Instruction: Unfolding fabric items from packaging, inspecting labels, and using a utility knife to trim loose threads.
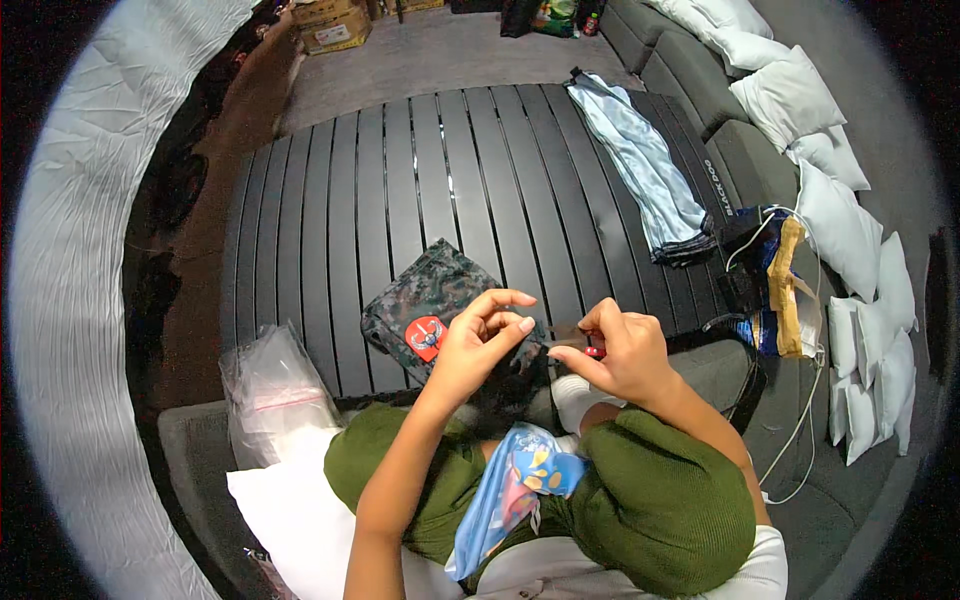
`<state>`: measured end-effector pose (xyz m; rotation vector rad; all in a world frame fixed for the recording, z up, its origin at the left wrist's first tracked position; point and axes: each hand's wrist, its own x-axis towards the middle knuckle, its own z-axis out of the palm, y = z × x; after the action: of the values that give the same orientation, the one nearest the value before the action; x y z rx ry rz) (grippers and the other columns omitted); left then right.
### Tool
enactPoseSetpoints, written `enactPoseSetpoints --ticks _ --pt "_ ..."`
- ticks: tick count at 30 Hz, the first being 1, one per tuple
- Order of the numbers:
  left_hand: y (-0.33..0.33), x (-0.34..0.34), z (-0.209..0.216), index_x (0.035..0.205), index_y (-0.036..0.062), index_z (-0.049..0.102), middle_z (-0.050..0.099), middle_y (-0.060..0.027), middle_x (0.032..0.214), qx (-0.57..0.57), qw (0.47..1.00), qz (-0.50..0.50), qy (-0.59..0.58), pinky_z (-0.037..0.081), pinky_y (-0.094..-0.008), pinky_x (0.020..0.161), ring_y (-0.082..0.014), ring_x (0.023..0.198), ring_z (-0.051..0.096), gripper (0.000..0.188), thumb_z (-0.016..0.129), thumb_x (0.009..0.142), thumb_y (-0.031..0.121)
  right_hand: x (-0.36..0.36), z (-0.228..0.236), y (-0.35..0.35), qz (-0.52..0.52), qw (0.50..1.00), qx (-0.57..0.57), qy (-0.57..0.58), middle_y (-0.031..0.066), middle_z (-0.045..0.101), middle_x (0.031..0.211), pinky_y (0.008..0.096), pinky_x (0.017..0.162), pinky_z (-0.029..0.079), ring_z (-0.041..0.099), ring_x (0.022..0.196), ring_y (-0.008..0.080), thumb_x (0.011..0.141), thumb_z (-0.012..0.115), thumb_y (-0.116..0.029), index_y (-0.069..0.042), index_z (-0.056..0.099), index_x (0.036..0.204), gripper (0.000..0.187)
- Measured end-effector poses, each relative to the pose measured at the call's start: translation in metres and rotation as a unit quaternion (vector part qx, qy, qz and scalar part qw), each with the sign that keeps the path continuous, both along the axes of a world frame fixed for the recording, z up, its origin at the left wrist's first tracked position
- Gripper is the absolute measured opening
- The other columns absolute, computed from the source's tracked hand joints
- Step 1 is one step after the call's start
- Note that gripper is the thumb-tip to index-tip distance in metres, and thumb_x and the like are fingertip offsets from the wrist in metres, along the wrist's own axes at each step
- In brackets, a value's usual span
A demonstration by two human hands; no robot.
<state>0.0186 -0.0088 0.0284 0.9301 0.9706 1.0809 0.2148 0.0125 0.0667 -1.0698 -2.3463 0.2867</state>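
A dark camouflage cloth piece (pixel 445 275) with a round-cornered red patch (pixel 426 338) lies at the table's near edge, partly covered by my left hand (pixel 475 345). That hand is open, its index finger and thumb apart over the cloth's right side. Just to the right, my right hand (pixel 630 352) is closed, fingers curled in. A small red thing (pixel 594 352) shows at its thumb, and a thin brownish strip blurs toward the left hand; I cannot make out what it is. On my lap, between green-covered knees, lies a blue patterned cloth (pixel 515 490).
The black slatted table (pixel 400 180) fills the middle. A folded light-blue garment (pixel 640 160) lies on its right side. Clear plastic bags (pixel 280 395) sit at the near left. To the right are a blue-and-yellow package (pixel 785 290), a white cable (pixel 800 440) and white pillows (pixel 840 220) along the grey sofa.
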Motion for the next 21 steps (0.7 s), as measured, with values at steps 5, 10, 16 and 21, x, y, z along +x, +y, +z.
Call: enactPoseSetpoints --ticks 5,10,16,21 --pt "-0.0006 0.001 0.0027 0.104 0.0037 0.053 0.056 0.0036 0.079 0.003 1.0 -0.002 -0.004 0.038 -0.0151 0.067 -0.0008 0.073 0.05 0.024 0.06 0.082 0.008 -0.0028 -0.0003 0.0005 0.014 1.0 0.016 -0.021 0.0032 0.049 0.051 0.0278 0.042 0.042 0.053 0.043 0.0184 0.068 0.072 -0.037 -0.003 0.05 0.074 0.041" --pt "-0.0009 0.0005 0.0031 0.105 0.0037 0.052 0.056 0.0035 0.08 0.001 1.0 -0.014 -0.017 0.038 -0.0153 0.068 -0.0013 0.074 0.051 0.025 0.06 0.082 0.007 -0.0037 -0.0031 0.0024 0.019 0.998 0.051 -0.036 -0.0001 0.048 0.047 0.028 0.04 0.04 0.052 0.039 0.0174 0.073 0.065 -0.044 -0.008 0.048 0.072 0.04" --pt "-0.0006 0.0009 0.0032 0.106 0.0041 0.051 0.055 0.0035 0.079 -0.013 0.999 -0.022 -0.034 0.038 -0.0156 0.068 -0.0013 0.074 0.05 0.026 0.059 0.082 0.008 -0.0037 -0.0036 0.0029 0.028 0.992 0.105 -0.059 0.0001 0.044 0.045 0.0274 0.039 0.039 0.048 0.037 0.0167 0.072 0.065 -0.044 -0.009 0.045 0.067 0.04" --pt "-0.0012 0.001 0.0038 0.106 0.0043 0.051 0.055 0.0036 0.079 -0.027 0.998 -0.025 -0.048 0.038 -0.0154 0.067 -0.0013 0.073 0.05 0.027 0.059 0.081 0.007 -0.0038 -0.0053 0.0033 0.035 0.991 0.121 -0.053 0.001 0.042 0.045 0.0275 0.039 0.037 0.047 0.037 0.0168 0.072 0.065 -0.044 -0.009 0.043 0.065 0.042"
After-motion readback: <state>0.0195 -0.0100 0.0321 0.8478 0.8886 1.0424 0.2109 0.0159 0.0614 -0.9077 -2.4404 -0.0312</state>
